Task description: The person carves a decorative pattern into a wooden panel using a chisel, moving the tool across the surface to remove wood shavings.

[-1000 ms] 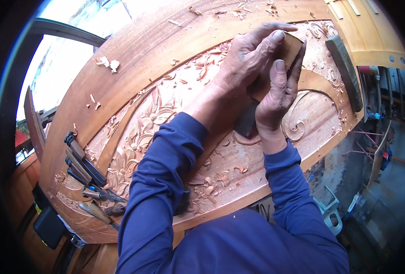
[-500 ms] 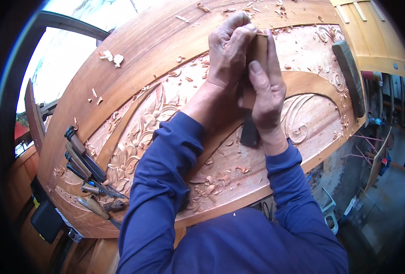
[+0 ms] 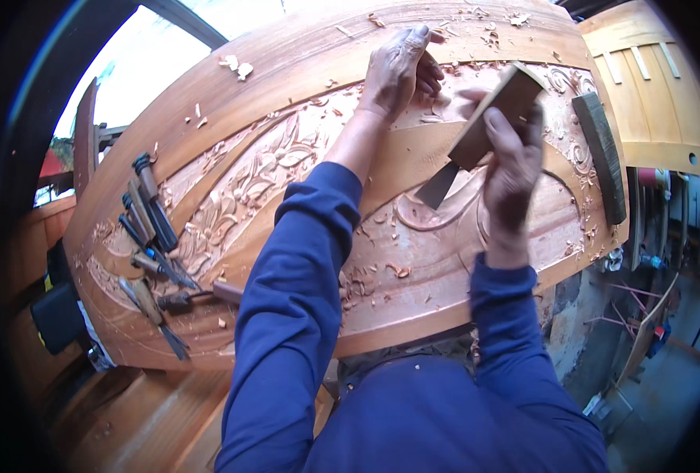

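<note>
My right hand [image 3: 511,169] grips a broad chisel by its thick, square wooden handle [image 3: 498,114]. Its dark, flared blade [image 3: 438,186] points down and left over a carved scroll. Slightly blurred, this hand hovers over the panel's right part. My left hand [image 3: 399,71] is near the far border of the carved wooden panel [image 3: 421,296], next to loose shavings. Its fingers bend loosely, with nothing visible in them. Leaf and scroll carvings in relief [image 3: 267,162] run along the recessed field left of my left forearm.
Several carving chisels and gouges [image 3: 151,209] lie on the panel's left end. A dark wooden bar [image 3: 601,158] rests along its right end. Curled shavings [image 3: 235,67] dot the surface. Beyond stand a slatted wooden panel [image 3: 657,87] and, lower left, a dark box [image 3: 56,319].
My left hand has let go of the chisel handle. My right hand has carried the chisel to the right and tilted it, so the blade shows fully. The view has shifted slightly.
</note>
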A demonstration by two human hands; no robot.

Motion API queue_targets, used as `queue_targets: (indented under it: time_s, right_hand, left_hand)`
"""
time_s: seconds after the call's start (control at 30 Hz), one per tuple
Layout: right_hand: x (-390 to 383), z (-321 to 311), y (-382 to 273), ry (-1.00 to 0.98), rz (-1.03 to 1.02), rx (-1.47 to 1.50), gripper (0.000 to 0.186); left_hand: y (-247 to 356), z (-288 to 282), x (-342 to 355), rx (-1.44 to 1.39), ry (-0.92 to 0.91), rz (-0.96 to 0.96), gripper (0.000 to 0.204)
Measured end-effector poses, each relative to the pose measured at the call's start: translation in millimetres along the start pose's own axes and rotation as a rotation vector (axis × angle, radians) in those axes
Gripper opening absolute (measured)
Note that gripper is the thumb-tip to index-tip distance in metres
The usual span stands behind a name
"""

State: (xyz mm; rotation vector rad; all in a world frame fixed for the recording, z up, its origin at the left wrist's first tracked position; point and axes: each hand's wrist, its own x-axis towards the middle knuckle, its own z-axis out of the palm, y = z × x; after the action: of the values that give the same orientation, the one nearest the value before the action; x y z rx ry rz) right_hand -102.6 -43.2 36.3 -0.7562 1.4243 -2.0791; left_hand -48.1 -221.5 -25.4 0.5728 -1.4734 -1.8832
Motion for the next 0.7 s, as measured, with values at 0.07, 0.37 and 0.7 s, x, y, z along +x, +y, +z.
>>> queue_targets:
  time_s: [0.07,0.37,0.7]
  right_hand:
    - [-27.9,-41.9,-47.2,-0.050,0.011,-0.142,0.050]
    - [-88.8,-160.8,-115.4,-0.516,0.901,-0.515,0.046]
    - [-129.1,-156.7,-79.6,-0.779,0.196,-0.715,0.031]
  left_hand:
    - [11.4,-9.1,-17.1,0.002,0.021,-0.232,0.053]
    - [-4.4,145.1,-217.9,0.840,-0.021,0.469,0.027]
    - [-6.8,124.8,-226.2,0.865,-0.120,0.439,0.036]
